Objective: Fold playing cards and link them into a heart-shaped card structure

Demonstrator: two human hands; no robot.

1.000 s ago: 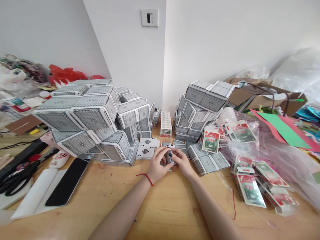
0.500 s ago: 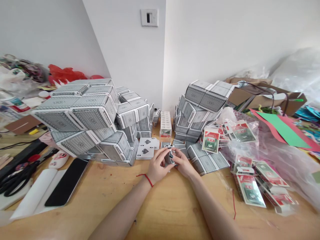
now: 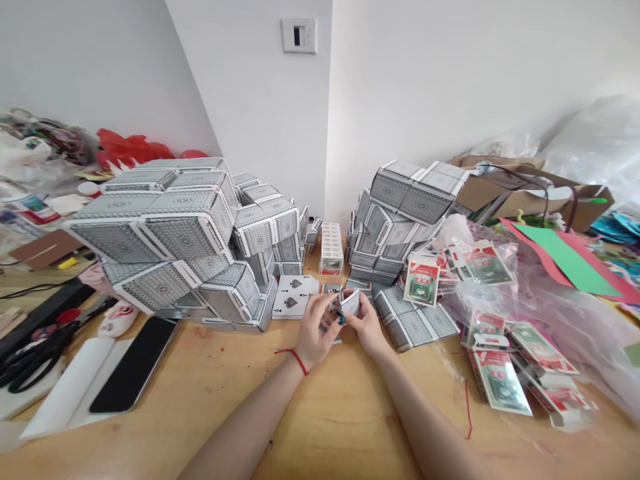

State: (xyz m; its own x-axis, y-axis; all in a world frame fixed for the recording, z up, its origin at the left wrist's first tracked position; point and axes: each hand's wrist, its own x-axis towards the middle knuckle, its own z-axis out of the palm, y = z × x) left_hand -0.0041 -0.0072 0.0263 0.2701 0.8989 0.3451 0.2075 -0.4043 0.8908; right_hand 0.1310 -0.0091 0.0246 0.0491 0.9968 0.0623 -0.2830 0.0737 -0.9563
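Observation:
Both my hands are together over the table, working on small grey-backed playing cards. My right hand (image 3: pixel 367 327) pinches a tilted playing card (image 3: pixel 352 302) that looks bent, its white edge up. Beside it, my left hand (image 3: pixel 320 327), with a red string at the wrist, has its fingers curled round another grey-backed card, mostly hidden by the fingers. Dark painted nails show where the two hands meet. Just behind my left hand lies a stack of ace of spades cards (image 3: pixel 291 297), face up. Grey card blocks (image 3: pixel 417 317) lie right of my right hand.
Tall stacks of folded-card blocks rise at left (image 3: pixel 185 230) and right (image 3: pixel 407 213). A row of card packs (image 3: pixel 331 247) stands between them. Opened red-and-green card boxes (image 3: pixel 500 380) lie at right. A black phone (image 3: pixel 134 365) and scissors (image 3: pixel 43 353) lie at left.
My right hand has shifted slightly right, and the card in it has tilted up, away from the left hand's fingers. My left hand has barely moved.

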